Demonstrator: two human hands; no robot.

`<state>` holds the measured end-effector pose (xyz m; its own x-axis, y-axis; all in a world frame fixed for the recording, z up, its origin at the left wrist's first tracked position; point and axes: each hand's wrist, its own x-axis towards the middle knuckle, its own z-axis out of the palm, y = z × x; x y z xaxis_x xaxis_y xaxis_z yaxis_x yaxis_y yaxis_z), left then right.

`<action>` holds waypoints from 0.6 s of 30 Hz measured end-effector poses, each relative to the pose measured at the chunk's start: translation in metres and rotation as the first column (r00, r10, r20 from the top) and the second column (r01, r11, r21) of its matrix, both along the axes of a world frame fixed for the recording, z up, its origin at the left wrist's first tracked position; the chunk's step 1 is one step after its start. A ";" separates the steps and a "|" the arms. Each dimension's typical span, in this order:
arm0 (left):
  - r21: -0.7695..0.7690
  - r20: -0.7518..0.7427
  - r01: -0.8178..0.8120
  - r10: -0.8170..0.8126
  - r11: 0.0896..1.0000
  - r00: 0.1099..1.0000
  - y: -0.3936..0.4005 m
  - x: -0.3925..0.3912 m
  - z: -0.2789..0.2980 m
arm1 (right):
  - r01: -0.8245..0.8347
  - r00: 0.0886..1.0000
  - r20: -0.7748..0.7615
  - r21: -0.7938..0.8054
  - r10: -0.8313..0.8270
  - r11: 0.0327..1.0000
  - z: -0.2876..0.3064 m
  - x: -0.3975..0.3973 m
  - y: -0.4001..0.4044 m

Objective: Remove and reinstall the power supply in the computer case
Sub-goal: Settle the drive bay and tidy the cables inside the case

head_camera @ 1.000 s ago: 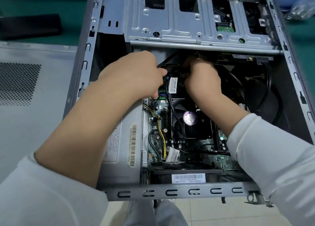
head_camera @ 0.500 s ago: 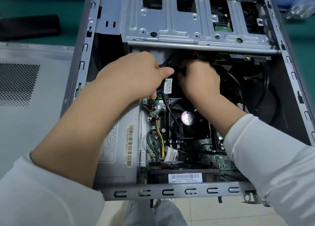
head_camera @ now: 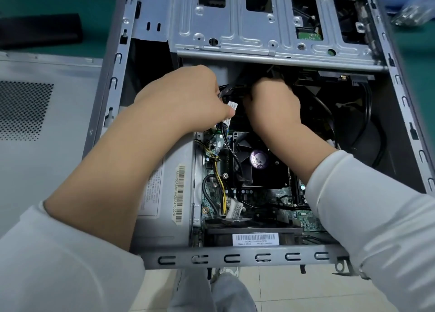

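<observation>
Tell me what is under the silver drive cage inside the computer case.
Under the drive cage both hands work on black cables: the left hand grips a bundle, the right hand curls over a connector area. What the right fingers hold is covered.

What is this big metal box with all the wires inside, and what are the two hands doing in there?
It is an open computer case, lying on its side, seen from a camera on the person's head looking down. The grey box with the barcode sticker is the power supply, which feeds electricity to everything. The black round part is a fan that cools the computer's brain. The left hand grips a bundle of cables, and the right hand grips them too, deeper in. Its fingers are hidden, so exactly what they pinch cannot be seen.
</observation>
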<state>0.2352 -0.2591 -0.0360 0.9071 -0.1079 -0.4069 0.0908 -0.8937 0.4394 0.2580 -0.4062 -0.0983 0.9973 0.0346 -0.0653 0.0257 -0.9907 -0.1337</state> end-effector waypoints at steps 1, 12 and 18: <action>0.001 0.001 -0.002 0.002 1.000 1.000 0.000 0.000 0.000 | 0.016 1.000 -0.013 0.018 -0.015 1.000 0.000 0.000 0.000; 0.056 -0.012 -0.026 0.027 0.998 1.000 0.000 0.003 -0.004 | -0.008 0.994 -0.109 0.003 0.008 1.000 0.002 0.006 0.002; 0.071 0.031 -0.039 0.037 0.997 0.999 0.000 0.002 -0.006 | -0.009 0.994 -0.108 -0.028 0.006 1.000 0.003 0.007 0.005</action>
<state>0.2370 -0.2591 -0.0419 0.9219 -0.0446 -0.3849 0.1129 -0.9192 0.3771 0.2653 -0.4013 -0.0950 0.9841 0.0387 -0.1731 0.0202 -0.9940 -0.1078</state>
